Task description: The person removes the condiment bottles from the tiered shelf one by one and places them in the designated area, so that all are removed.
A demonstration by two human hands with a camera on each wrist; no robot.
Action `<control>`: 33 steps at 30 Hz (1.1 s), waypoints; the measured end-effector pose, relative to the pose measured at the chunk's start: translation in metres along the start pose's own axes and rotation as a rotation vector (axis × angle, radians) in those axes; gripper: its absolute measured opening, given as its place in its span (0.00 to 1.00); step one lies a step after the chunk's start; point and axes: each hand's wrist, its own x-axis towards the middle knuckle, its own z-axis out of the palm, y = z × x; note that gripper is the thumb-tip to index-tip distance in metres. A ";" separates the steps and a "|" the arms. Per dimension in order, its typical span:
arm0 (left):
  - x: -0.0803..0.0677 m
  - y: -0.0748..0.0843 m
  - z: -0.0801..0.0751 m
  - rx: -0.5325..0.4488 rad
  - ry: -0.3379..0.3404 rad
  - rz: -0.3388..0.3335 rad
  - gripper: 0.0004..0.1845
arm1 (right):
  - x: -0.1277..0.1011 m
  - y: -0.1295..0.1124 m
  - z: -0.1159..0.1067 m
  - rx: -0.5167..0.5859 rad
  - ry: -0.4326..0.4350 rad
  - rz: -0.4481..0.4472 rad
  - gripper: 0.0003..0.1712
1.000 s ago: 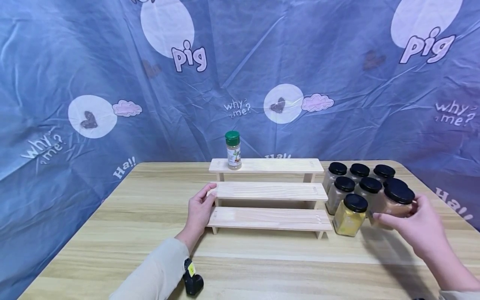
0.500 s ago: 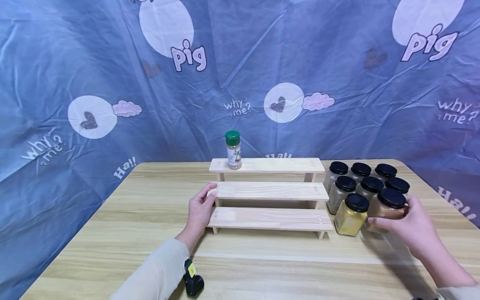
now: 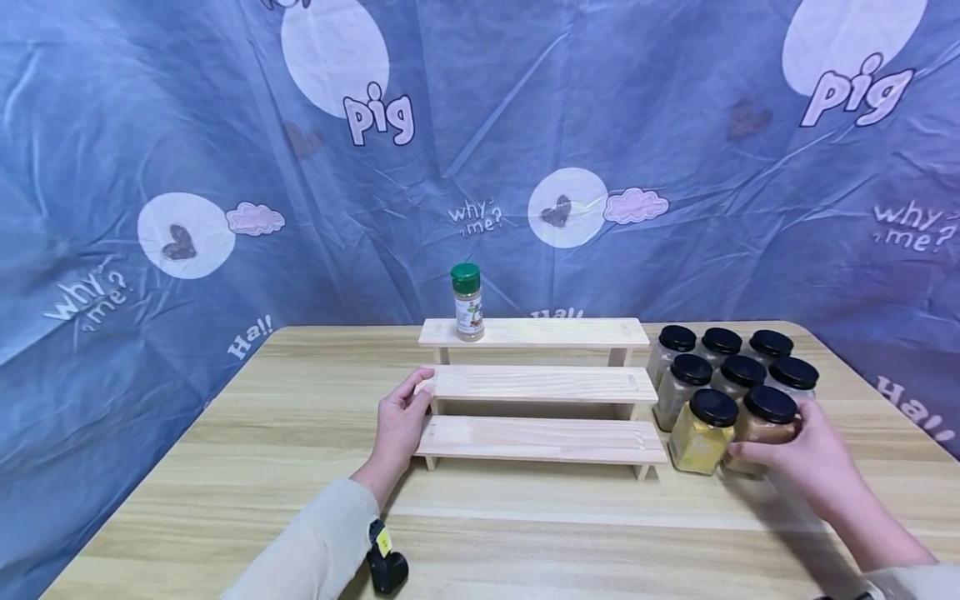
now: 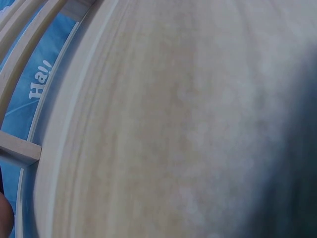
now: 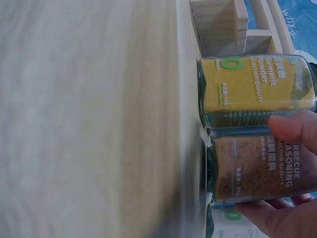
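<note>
My right hand (image 3: 813,458) grips a black-lidded jar of brown spice (image 3: 763,419), thumb on its front and fingers behind. The jar stands upright at the front of a cluster of jars, touching a yellow-powder jar (image 3: 701,431). In the right wrist view the brown jar (image 5: 262,168) sits against the yellow jar (image 5: 257,84), with my thumb (image 5: 297,130) across its label. My left hand (image 3: 400,423) rests on the left end of a three-step wooden rack (image 3: 540,383), thumb on the middle step. A green-capped bottle (image 3: 467,302) stands on the top step.
Several more black-lidded jars (image 3: 723,358) stand in rows behind, to the right of the rack. All of it sits on a light wooden table (image 3: 225,467). A blue printed cloth (image 3: 225,125) hangs behind. The left wrist view shows only blurred tabletop (image 4: 173,124).
My right hand has brought the brown jar down and leftward from a raised, tilted position to upright beside the yellow jar. The left hand and rack have not moved.
</note>
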 end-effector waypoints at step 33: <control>0.001 0.002 -0.001 -0.009 0.000 -0.024 0.15 | 0.008 -0.015 -0.010 0.061 -0.131 -0.005 0.47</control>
